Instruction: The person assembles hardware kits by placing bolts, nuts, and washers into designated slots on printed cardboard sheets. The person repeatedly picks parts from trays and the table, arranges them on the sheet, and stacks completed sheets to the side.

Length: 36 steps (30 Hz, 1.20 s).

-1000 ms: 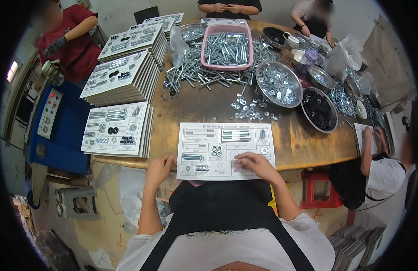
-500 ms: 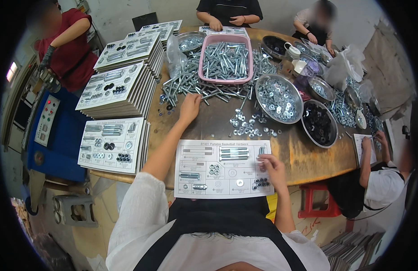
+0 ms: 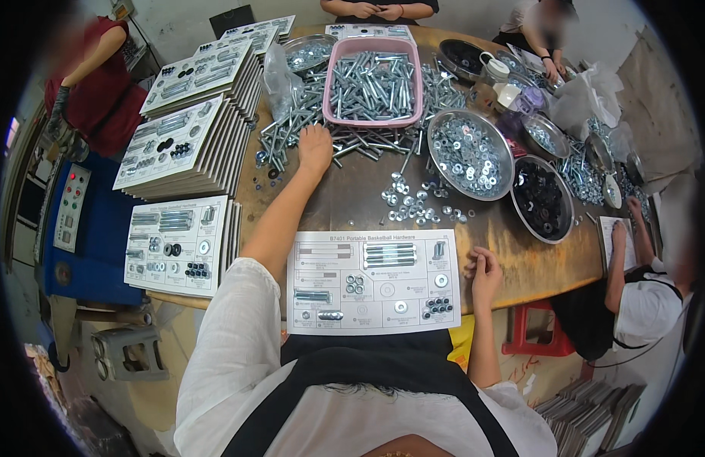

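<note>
A white printed hardware card (image 3: 345, 308) lies before me at the table's front edge. It carries long bolts (image 3: 390, 254), shorter bolts (image 3: 312, 295), nuts (image 3: 354, 284), washers (image 3: 441, 280) and dark-centred nuts (image 3: 438, 307). My left hand (image 3: 315, 149) reaches to the near left edge of the loose bolt pile (image 3: 367, 142). Its fingers point away, and their tips are hidden against the bolts, so any grip is unclear. Just off the card's right edge, my right hand (image 3: 485, 276) hovers with loosely bent fingers apart and nothing visible in them.
A pink basin (image 3: 327, 99) of bolts stands ahead. Right of it are a steel bowl of washers (image 3: 468, 156) and a bowl of black parts (image 3: 541, 199). Loose nuts (image 3: 413, 207) are scattered between. Stacked filled cards (image 3: 169, 145) stand left; several co-workers sit or stand around.
My left hand has moved farther forward onto the bolts. My right hand has drawn off the card to the right, and a washer shows near where it was.
</note>
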{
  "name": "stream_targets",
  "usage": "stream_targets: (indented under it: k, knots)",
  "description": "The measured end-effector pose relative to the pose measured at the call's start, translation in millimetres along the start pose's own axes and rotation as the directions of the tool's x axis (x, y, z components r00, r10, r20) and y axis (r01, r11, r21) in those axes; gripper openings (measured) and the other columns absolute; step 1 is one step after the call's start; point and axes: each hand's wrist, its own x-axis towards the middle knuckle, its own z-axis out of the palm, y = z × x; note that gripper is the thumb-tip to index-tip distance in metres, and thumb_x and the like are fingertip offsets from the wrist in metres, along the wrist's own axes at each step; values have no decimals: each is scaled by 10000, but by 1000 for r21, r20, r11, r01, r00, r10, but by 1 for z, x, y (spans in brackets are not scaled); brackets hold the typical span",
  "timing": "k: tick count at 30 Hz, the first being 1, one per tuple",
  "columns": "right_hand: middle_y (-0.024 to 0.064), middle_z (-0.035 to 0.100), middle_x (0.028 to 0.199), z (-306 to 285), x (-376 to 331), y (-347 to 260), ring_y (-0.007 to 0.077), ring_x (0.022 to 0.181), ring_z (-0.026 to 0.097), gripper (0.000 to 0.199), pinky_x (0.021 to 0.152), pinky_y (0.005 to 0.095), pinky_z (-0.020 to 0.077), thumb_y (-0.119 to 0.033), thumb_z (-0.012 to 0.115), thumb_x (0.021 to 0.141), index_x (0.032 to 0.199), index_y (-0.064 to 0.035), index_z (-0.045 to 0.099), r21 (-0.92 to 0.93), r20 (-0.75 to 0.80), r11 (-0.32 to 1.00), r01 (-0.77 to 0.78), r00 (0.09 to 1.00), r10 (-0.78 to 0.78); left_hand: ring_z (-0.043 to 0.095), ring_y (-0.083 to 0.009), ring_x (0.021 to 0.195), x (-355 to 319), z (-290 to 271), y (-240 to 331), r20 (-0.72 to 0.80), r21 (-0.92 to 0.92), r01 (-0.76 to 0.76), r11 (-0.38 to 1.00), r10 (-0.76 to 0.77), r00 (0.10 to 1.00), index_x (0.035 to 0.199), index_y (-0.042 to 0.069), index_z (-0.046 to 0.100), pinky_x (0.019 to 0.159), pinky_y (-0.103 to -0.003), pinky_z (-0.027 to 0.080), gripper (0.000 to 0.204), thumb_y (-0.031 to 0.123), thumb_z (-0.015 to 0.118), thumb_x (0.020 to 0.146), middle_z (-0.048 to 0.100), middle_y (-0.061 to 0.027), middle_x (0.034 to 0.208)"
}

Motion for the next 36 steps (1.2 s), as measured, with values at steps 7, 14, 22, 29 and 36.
stream_targets:
  k: [7,14,22,29,36]
  knots:
    - [71,680,925,107,66,-48,191,731,662,177,644,300,525,-24,534,917,1040,-50,658,-174,389,899,401,867,-312,660,-325,803,-34,-39,-24,114,-76,227,971,-218,969,758,33,697,731,-445,506,125,93,590,785,658,-157,841]
    - [101,547,1031,208,163,-30,273,969,610,242,698,381,562,-51,571,821,1055,-113,585,-739,569,102,666,698,-435,656,-372,810,-135,-110,-67,365,-505,498,705,-348,864,979,-1,705,711,-421,513,228,172,668,834,676,-183,947]
    - [91,567,960,205,203,-20,264,931,576,153,812,385,494,-77,519,840,992,-80,537,-491,782,-185,851,337,-524,630,-327,865,-242,-155,-39,84,-731,113,673,-76,994,972,9,670,767,-382,510,158,70,678,827,658,-137,941]
    - [157,639,1001,228,159,-47,333,955,618,197,857,389,483,-83,515,910,1105,-54,530,-420,527,253,872,461,-714,607,-260,894,-244,-146,-32,95,-710,63,702,6,995,1029,103,722,779,-352,505,240,54,704,795,644,-71,1008]
    - [159,688,933,252,24,-103,364,856,656,189,739,411,524,-145,636,892,1068,-76,631,-22,700,796,606,578,-420,582,-227,942,-248,-151,-41,104,-770,33,637,74,992,992,149,761,804,-311,489,233,59,720,781,622,-39,1078]
